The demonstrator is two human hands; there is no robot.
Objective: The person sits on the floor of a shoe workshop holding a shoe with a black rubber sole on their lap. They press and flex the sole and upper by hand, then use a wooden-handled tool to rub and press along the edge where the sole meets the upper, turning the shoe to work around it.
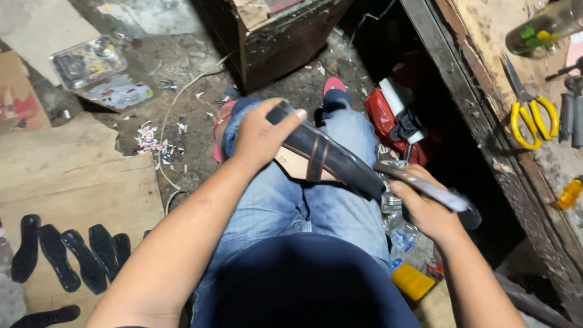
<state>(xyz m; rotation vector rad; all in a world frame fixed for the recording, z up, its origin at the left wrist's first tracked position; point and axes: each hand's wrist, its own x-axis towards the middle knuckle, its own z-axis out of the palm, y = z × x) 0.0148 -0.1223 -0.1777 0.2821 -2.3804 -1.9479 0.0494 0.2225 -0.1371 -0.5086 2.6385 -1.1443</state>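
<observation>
A person sits with a black sandal [328, 159] lying across their jeans-clad lap, turned sole-side partly up so that the tan insole and a dark strap across it show. The left hand [260, 135] clasps the upper end of the sandal, thumb stretched along its black edge and fingers curled under it, pressing it steady against the knee. The right hand [423, 205] is wrapped in a fist around the handle of a slim tool [425, 187], probably a knife or a brush, though blur hides its tip; that tip meets the lower end of the sandal at the edge of the sole.

Judging by how things lie, the work on this sandal looks to be midway: the sole is already joined to the upper, and the edge at the lower end is being worked, with the remainder of the rim apparently yet to be gone round. A row of black cut soles [67, 255] lies on a cardboard sheet [73, 176] on the floor to the left, untouched. Yellow-handled scissors [532, 120] rest on the wooden bench [486, 73] to the right, well apart from both hands
</observation>
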